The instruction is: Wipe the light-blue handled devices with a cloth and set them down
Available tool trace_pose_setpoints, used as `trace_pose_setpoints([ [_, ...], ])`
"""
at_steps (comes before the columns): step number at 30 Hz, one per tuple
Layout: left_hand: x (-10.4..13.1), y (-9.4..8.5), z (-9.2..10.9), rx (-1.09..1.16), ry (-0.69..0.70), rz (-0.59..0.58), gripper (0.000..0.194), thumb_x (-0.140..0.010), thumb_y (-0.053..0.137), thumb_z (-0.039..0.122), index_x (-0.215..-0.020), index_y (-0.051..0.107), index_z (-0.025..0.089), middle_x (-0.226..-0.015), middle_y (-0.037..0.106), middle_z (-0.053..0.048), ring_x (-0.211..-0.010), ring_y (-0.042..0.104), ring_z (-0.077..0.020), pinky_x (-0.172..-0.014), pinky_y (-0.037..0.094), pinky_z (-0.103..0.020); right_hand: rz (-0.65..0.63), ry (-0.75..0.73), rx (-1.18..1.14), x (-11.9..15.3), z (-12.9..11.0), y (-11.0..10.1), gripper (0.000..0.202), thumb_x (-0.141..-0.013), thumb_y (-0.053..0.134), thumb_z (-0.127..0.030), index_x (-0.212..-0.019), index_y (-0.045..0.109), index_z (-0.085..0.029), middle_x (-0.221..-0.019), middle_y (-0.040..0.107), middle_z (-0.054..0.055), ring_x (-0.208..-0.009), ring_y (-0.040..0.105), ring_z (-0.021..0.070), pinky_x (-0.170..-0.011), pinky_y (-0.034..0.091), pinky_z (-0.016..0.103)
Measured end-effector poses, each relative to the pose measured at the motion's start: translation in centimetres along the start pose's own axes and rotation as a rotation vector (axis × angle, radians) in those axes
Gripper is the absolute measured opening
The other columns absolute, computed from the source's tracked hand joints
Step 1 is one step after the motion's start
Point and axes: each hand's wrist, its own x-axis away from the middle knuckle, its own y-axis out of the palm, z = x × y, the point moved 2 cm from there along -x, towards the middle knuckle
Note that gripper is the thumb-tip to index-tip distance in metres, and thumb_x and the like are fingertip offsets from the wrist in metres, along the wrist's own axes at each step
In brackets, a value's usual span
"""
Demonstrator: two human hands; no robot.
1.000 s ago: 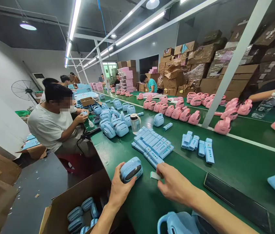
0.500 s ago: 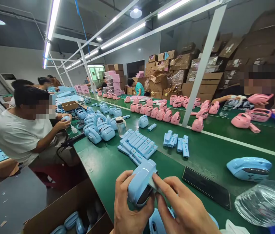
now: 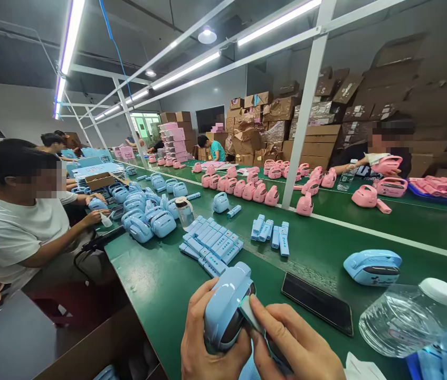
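My left hand [image 3: 207,338] is wrapped round a glossy blue handled device [image 3: 223,306] with a dark front panel, tilted above the green table. In my right hand [image 3: 290,338], thumb and fingers pinch a small flat pale piece [image 3: 250,312] against the device's dark panel. Another blue object lies partly hidden beneath my hands. Just beyond them is a stack of light blue bars [image 3: 211,240] with small buttons.
A black phone [image 3: 318,303], a clear bottle [image 3: 401,316] and a blue device [image 3: 373,267] lie to the right. Blue devices [image 3: 162,222] crowd the left, beside a seated person [image 3: 21,221]. Pink devices [image 3: 258,192] line the back. An open carton [image 3: 100,343] stands lower left.
The view has turned right, so the table's contents appear further left and the bottle's white cap shows. My hands still hold the device and the pale piece, which sits at a slightly different angle.
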Motion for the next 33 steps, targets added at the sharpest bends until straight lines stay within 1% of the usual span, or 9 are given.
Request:
trace_pose_setpoints([
  [6,0.2,0.1,-0.5,-0.037,-0.012,0.002,0.046,-0.083,0.078,0.029,-0.126,0.064,0.030,-0.133,0.070,-0.006,-0.114,0.073,-0.0278,-0.093,0.063,-0.039,-0.022,-0.012,-0.018,0.3,0.5,0.7,0.064,-0.101,0.053,-0.006,-0.159,0.047,-0.032,-0.101,0.068,0.005,-0.081,0.071,0.0175,-0.071,0.063,0.027],
  [9,0.2,0.1,-0.7,-0.036,-0.012,-0.008,0.046,-0.083,0.078,0.029,-0.128,0.064,0.029,-0.133,0.070,-0.006,-0.114,0.073,-0.0272,-0.094,0.063,-0.039,-0.018,-0.021,-0.047,0.2,0.8,0.8,0.062,-0.101,0.054,-0.005,-0.157,0.050,-0.030,-0.102,0.067,0.006,-0.084,0.071,0.0167,-0.075,0.063,0.026],
  [14,0.0,-0.2,-0.6,-0.030,-0.048,-0.001,0.048,-0.082,0.077,0.028,-0.128,0.065,0.031,-0.131,0.071,-0.005,-0.111,0.073,-0.0258,-0.094,0.063,-0.038,-0.044,-0.056,-0.041,-0.2,0.9,0.9,0.062,-0.099,0.055,-0.004,-0.156,0.050,-0.028,-0.102,0.067,0.006,-0.082,0.071,0.0160,-0.072,0.063,0.025],
  [16,-0.2,-0.5,-0.5,-0.016,-0.118,-0.020,0.053,-0.078,0.079,0.029,-0.129,0.064,0.031,-0.125,0.073,-0.004,-0.108,0.074,-0.0254,-0.092,0.064,-0.037,-0.044,-0.070,-0.044,-0.3,0.9,1.0,0.063,-0.099,0.055,-0.004,-0.156,0.050,-0.028,-0.101,0.068,0.005,-0.081,0.071,0.0162,-0.071,0.063,0.025],
  [21,-0.4,-1.0,-0.6,0.055,-0.402,-0.073,0.060,-0.072,0.084,0.042,-0.125,0.062,0.026,-0.106,0.078,-0.002,-0.088,0.077,-0.0224,-0.078,0.065,-0.030,-0.055,-0.097,-0.079,-0.9,1.3,1.0,0.059,-0.101,0.054,-0.003,-0.156,0.050,-0.026,-0.105,0.068,0.006,-0.088,0.070,0.0152,-0.078,0.062,0.024],
  [24,-0.7,-1.1,-0.4,0.135,-0.476,-0.115,0.060,-0.068,0.084,0.042,-0.121,0.062,0.025,-0.100,0.079,0.000,-0.084,0.077,-0.0207,-0.079,0.064,-0.028,-0.097,-0.177,-0.063,-1.0,1.6,0.9,0.063,-0.100,0.055,-0.001,-0.158,0.048,-0.023,-0.108,0.069,0.007,-0.090,0.070,0.0153,-0.080,0.062,0.023],
  [26,-1.0,-1.2,-0.1,0.188,-0.487,-0.143,0.057,-0.068,0.083,0.041,-0.119,0.062,0.024,-0.097,0.079,0.001,-0.084,0.076,-0.0197,-0.079,0.063,-0.026,-0.123,-0.215,-0.061,-1.0,1.7,0.9,0.061,-0.099,0.054,-0.001,-0.157,0.050,-0.021,-0.108,0.069,0.009,-0.091,0.071,0.0159,-0.081,0.063,0.023],
  [29,-1.4,-1.4,0.5,0.189,-0.484,-0.149,0.054,-0.069,0.083,0.041,-0.116,0.064,0.023,-0.091,0.077,0.003,-0.078,0.073,-0.0174,-0.074,0.061,-0.024,-0.141,-0.302,-0.077,-1.1,1.7,0.7,0.061,-0.098,0.052,0.001,-0.156,0.052,-0.018,-0.105,0.069,0.009,-0.086,0.070,0.0158,-0.075,0.063,0.023],
  [33,-1.6,-1.8,0.7,0.190,-0.423,-0.169,0.054,-0.067,0.082,0.038,-0.117,0.065,0.024,-0.098,0.078,0.002,-0.086,0.074,-0.0194,-0.081,0.060,-0.027,-0.168,-0.305,-0.070,-1.4,1.5,0.5,0.059,-0.097,0.052,0.002,-0.154,0.053,-0.017,-0.107,0.068,0.010,-0.090,0.069,0.0163,-0.078,0.063,0.024],
])
